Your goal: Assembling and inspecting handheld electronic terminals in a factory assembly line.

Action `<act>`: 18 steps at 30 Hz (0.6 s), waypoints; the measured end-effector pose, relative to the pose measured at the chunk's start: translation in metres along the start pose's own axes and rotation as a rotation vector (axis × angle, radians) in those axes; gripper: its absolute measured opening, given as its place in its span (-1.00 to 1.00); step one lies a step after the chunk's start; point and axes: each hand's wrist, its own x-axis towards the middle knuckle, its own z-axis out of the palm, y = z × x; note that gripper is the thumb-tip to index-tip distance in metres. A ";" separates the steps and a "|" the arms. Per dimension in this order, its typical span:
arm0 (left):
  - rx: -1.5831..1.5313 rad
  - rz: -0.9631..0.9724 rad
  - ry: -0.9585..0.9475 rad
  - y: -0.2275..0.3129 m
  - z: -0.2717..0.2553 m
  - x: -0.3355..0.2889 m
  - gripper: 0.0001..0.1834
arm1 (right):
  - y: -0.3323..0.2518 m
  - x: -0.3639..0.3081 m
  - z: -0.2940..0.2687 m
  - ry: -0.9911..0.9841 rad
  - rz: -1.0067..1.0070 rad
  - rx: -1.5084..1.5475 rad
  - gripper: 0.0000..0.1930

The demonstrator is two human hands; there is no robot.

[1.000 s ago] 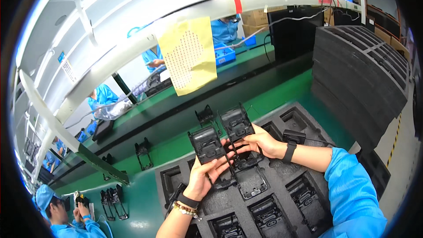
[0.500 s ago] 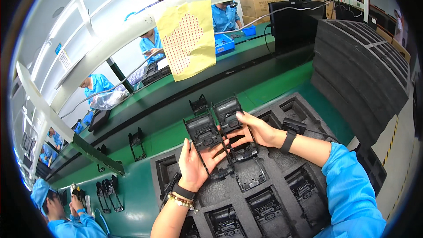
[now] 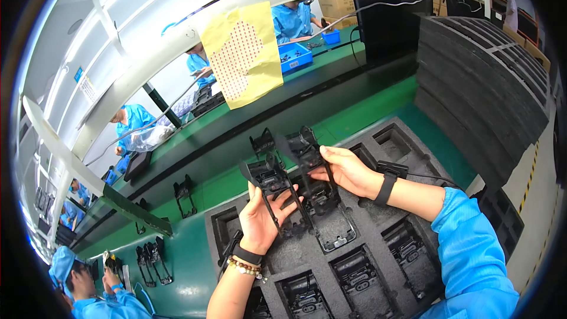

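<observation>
My left hand [image 3: 258, 223] grips one black plastic frame part [image 3: 269, 181] by its side, fingers behind it and thumb along the edge. In my right hand [image 3: 349, 171] is a second black plastic frame part [image 3: 305, 149], pinched at its right edge. Both parts are tilted up side by side above a dark grey foam tray [image 3: 289, 261]. More black frame parts, one of them [image 3: 357, 274] near the front, lie in the tray's compartments. A black band circles each wrist; the right one has a small box [image 3: 392, 169] with a cable.
Tall stacked foam trays [image 3: 472, 94] stand at the right. Several black frames [image 3: 155, 260] lie on the green bench to the left. A yellow sticker sheet [image 3: 245, 53] hangs from the rail ahead. Co-workers in blue sit across the bench and at lower left [image 3: 74, 277].
Both frame parts have been tipped, so their faces now look foreshortened. My right hand's fingers have drawn back toward its part's edge. The whole view has shifted slightly.
</observation>
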 end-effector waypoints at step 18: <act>0.491 0.054 0.230 -0.014 0.018 -0.013 -0.13 | 0.009 -0.020 0.028 -0.106 0.285 0.036 -0.49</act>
